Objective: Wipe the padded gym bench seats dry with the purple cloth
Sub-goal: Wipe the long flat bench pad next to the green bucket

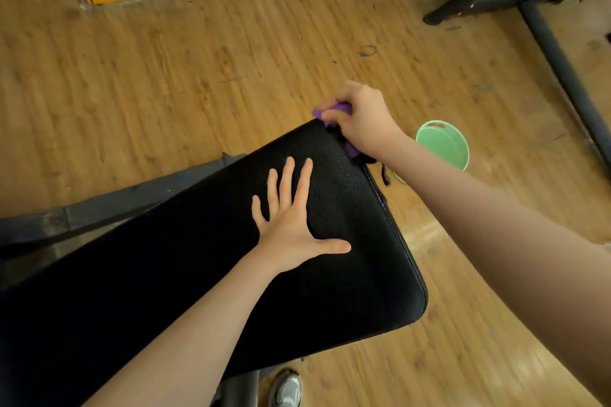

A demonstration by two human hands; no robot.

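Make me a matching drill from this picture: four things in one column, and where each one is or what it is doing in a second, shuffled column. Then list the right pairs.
Things
1. left hand
2. right hand
3. green bucket
4. shoe

Places or states
A. stands on the wooden floor beyond the bench
B. lies flat on the black bench pad, fingers spread
C. on the floor at the bottom edge of the view
D. grips the purple cloth at the far corner of the pad

Pairs: 1-B, 2-D, 3-A, 4-C
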